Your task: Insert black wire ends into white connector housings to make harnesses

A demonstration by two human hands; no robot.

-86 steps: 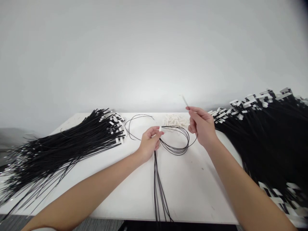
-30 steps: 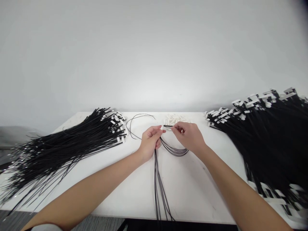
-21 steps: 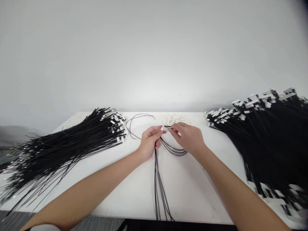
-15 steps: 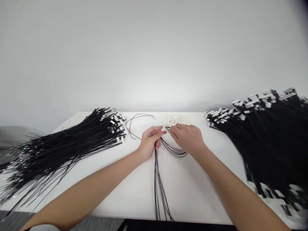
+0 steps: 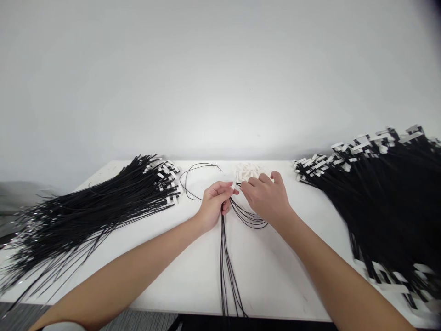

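My left hand (image 5: 214,204), closed, pinches a small white connector (image 5: 233,185) between thumb and fingers at the middle of the table. Several thin black wires (image 5: 223,248) pass through the same hand and hang down over the table's front edge. My right hand (image 5: 264,195) is closed just to the right, its thumb and index finger on a black wire end (image 5: 239,184) at the connector. Whether that end sits inside the connector is too small to tell. Other black wires (image 5: 246,217) loop between the two hands.
Behind my right hand lies a pile of loose white connectors (image 5: 248,171). A large bundle of black wires with white ends (image 5: 113,202) lies at left, a bigger one (image 5: 389,197) at right. Two loose wires (image 5: 186,177) curve on the white table (image 5: 193,276), before a wall.
My right hand has shifted slightly, and its outer fingers have lifted and curled. My left hand keeps its place with the connector and wires.
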